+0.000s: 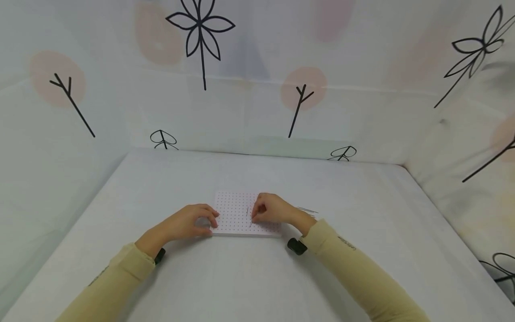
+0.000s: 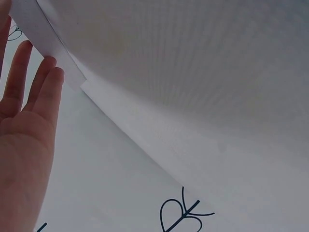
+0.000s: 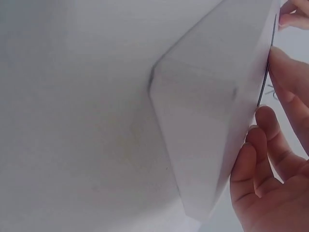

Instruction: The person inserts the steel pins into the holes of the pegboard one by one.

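A flat white board [image 1: 230, 212] printed with a grid of small dots lies on the table. My left hand [image 1: 193, 221] is at its left side, fingertips touching the edge; in the left wrist view those fingers [image 2: 44, 89] are nearly straight. Over the board's right part, my right hand [image 1: 273, 209] has thumb and fingertips brought together. In the right wrist view it pinches a thin dark stick [image 3: 264, 87] close against the board. Another thin dark stick [image 1: 247, 211] shows on the dots just left of that hand.
Several thin dark sticks [image 1: 307, 209] lie on the white table [image 1: 241, 277], right of the board and partly behind the right wrist. White cloth walls [image 1: 249, 112] with plant drawings stand behind the table and at both sides.
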`<state>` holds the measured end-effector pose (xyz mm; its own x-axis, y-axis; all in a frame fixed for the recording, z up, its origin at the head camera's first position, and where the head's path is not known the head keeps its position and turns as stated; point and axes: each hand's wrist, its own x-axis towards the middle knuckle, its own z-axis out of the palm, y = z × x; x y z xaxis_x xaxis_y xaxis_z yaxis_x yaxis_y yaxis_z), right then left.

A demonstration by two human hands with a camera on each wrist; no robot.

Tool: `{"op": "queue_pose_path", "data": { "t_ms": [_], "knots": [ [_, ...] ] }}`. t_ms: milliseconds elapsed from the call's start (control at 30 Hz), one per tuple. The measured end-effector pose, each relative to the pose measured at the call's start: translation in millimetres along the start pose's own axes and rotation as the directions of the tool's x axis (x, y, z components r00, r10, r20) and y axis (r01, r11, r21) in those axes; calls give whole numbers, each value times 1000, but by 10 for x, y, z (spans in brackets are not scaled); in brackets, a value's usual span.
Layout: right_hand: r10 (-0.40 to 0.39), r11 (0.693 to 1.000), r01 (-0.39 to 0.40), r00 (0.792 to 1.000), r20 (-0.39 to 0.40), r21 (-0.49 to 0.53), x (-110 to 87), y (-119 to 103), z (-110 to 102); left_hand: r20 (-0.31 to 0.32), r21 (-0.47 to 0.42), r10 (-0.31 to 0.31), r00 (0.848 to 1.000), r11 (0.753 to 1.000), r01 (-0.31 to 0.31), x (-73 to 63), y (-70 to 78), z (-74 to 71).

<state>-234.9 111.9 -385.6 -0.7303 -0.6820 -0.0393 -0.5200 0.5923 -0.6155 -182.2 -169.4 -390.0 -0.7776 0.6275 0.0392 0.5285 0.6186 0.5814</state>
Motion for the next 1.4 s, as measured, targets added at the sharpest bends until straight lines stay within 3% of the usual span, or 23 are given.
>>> {"op": "queue_pose_path", "data": {
  "t_ms": [267, 533, 767, 1033, 1267, 1400],
  "knots": [
    [-17, 1000, 17, 1000, 7, -6, -132, 7, -3, -7, 12, 12, 1000, 1000, -12, 2, -7, 7],
    [-140, 990, 140, 989, 42, -1, -202, 40, 14, -8, 18, 20, 1000, 1000, -20, -1, -20, 13],
    [-89, 996, 89, 994, 63, 5, -264, 40, 48, -10, 14, 11, 1000, 1000, -11, 1, -36, 29],
    [-144, 989, 141, 987, 70, 51, -291, 20, 80, -10, 16, 16, 1000, 1000, -15, 5, -28, 22],
    [-170, 985, 165, 978, 122, 52, -306, 9, 82, -10, 17, 11, 1000, 1000, -11, 2, -24, 20],
    [-164, 985, 158, 981, 99, 66, -312, 14, 76, -11, 14, 15, 1000, 1000, -15, 1, -30, 22]
  ]
}}
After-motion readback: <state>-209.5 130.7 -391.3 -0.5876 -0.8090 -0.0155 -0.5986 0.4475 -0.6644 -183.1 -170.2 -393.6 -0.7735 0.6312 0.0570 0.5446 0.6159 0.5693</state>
